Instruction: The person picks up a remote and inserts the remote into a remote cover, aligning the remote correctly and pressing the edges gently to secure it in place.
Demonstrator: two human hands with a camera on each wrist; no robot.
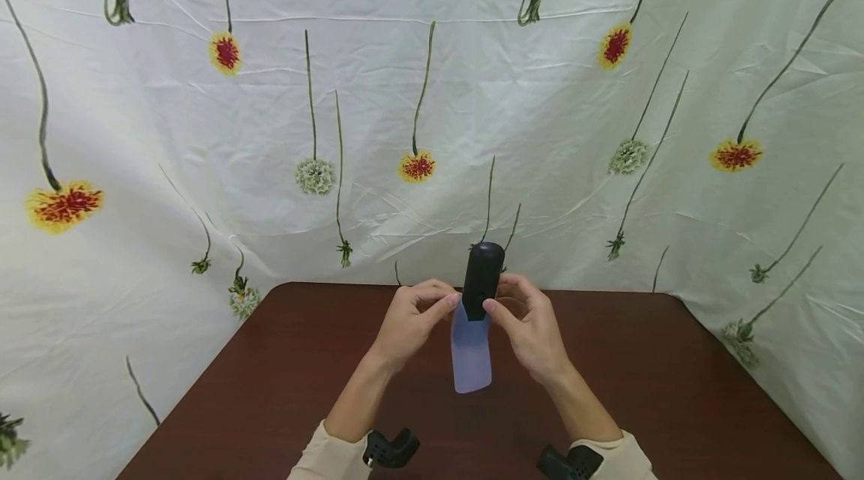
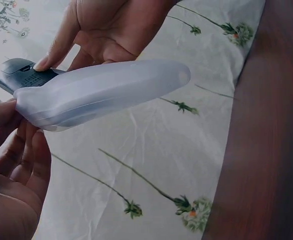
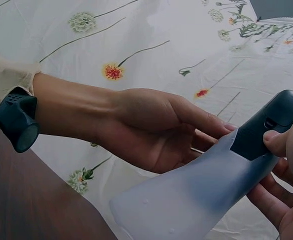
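Observation:
A black remote control [image 1: 483,277] stands partly inside a translucent whitish-blue soft sleeve [image 1: 471,361], its upper part sticking out of the sleeve's mouth. My left hand [image 1: 413,319] pinches the mouth's edge on the left, as the sleeve [image 2: 111,92] shows in the left wrist view. From the right, my right hand [image 1: 538,330] grips the remote, its thumb on the front near the mouth. The right wrist view shows the sleeve's slanted opening around the remote [image 3: 274,117]. The sleeve's lower end hangs flat and slightly bent above the table.
A dark reddish-brown table [image 1: 297,382] lies beneath both hands. Behind and around it hangs a white cloth [image 1: 378,217] printed with flowers. Black devices [image 1: 391,450] are worn on both wrists over pale sleeve cuffs.

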